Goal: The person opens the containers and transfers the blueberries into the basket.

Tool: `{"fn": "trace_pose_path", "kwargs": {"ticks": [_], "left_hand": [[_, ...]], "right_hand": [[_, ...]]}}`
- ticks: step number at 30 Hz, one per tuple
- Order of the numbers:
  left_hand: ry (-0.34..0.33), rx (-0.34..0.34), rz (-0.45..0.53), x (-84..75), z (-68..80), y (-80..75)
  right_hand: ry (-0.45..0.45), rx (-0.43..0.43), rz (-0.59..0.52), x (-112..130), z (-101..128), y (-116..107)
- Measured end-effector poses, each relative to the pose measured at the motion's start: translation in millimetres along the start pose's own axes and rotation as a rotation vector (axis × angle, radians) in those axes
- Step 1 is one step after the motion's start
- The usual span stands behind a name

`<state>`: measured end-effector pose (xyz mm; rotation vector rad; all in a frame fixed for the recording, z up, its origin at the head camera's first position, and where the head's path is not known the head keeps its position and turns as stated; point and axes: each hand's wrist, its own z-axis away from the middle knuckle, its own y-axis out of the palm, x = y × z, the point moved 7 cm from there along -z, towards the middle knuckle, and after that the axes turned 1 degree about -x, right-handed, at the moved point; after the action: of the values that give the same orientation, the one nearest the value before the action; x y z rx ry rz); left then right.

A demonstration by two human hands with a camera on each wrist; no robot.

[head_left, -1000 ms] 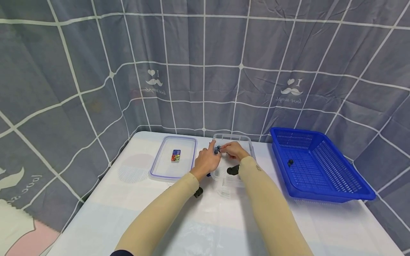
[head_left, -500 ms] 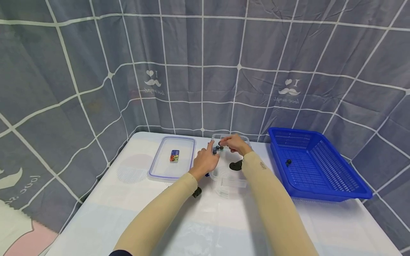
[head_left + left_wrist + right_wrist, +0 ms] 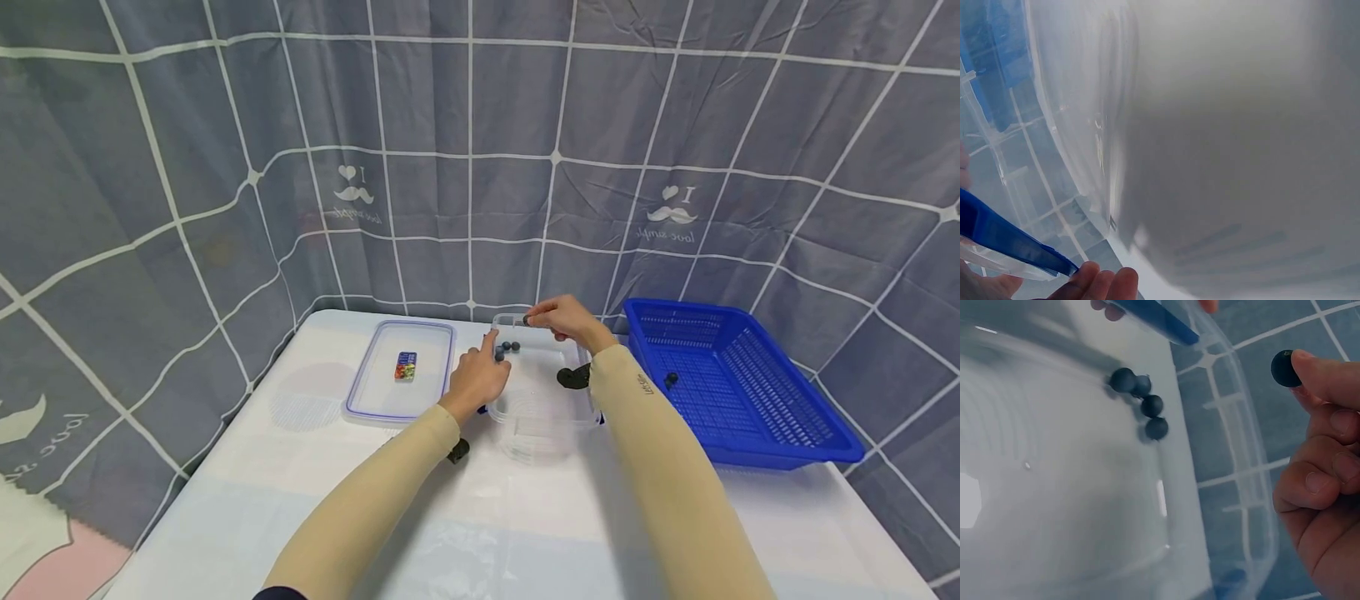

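A clear plastic container [image 3: 542,414] stands on the table. My left hand [image 3: 487,358] grips its left wall by the blue clasp [image 3: 1010,239], and my fingertips [image 3: 1100,282] show under the rim. Several dark blue balls [image 3: 507,348] lie in the container's far left corner, and the right wrist view shows these balls [image 3: 1141,405] clustered together. My right hand [image 3: 536,319] hovers over the far rim and pinches one dark ball [image 3: 527,320] between thumb and fingertip; this ball [image 3: 1285,367] is above the rim.
A clear lid [image 3: 375,392] with a blue seal lies left of the container, with a small colourful piece [image 3: 405,366] on it. A blue mesh basket [image 3: 757,417] to the right holds one dark ball [image 3: 671,377]. A grey checked curtain [image 3: 465,167] hangs behind the table.
My right hand has moved back and to the right, away from the left hand, with one dark ball pinched. The other balls now lie loose in the container. The left hand has stayed put.
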<state>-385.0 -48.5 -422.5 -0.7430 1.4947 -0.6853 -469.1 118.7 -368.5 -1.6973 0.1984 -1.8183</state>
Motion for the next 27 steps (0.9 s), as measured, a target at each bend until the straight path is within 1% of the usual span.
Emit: {"fn": "trace_pose_path", "kwargs": {"ticks": [6, 11, 17, 23, 27], "left_hand": [[0.009, -0.007, 0.006, -0.2, 0.4, -1.0], [0.014, -0.005, 0.014, 0.3, 0.9, -0.4], [0.013, 0.003, 0.023, 0.0, 1.8, -0.8], [0.013, 0.011, 0.032, -0.2, 2.6, -1.3], [0.010, 0.009, 0.024, -0.4, 2.4, -0.6]], "right_hand": [[-0.019, -0.005, 0.037, 5.6, 15.8, -25.9], [-0.034, 0.014, 0.040, 2.5, 28.0, -47.2], [-0.014, 0.041, 0.036, -10.2, 40.5, -71.3], [0.033, 0.028, 0.049, -27.2, 52.5, -92.4], [0.040, 0.026, 0.068, -37.2, 61.4, -103.3]]}}
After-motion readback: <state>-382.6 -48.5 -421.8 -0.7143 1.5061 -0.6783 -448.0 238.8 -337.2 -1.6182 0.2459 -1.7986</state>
